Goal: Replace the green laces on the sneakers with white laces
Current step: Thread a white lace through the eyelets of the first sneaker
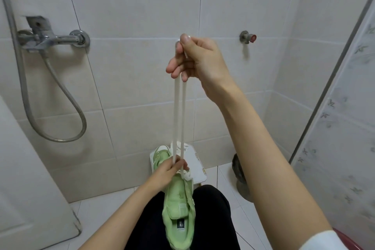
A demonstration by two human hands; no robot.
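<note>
White lace [178, 111] rises in two strands, side by side and nearly straight, from the shoe up to the right hand [194, 59]; that hand is held high in front of the tiled wall [142, 16], its fingers curled round both strands with the thumb pressed on top, and a short end of lace pokes out near the thumb. Lower down the left hand [168, 170] pinches the same two strands between thumb and fingertips, just above the front eyelets. The green sneaker [178, 205] lies on the person's lap, across the black trousers [211, 209], toe pointing away and opening towards me; the tongue is folded back, and white lace crosses only at the toe end of the eyelet rows, so far as I can see.

Beyond it a second green sneaker [161, 156] sits on a white stool [197, 168], partly hidden behind the left hand; whether it is laced I cannot tell. On the left of the wall hangs a chrome shower mixer [46, 39] with its shower hose [69, 95] looping down; to the right of the raised hand sits a small wall valve [247, 37] with a red cap. A patterned glass panel [345, 128] stands along the right side.
</note>
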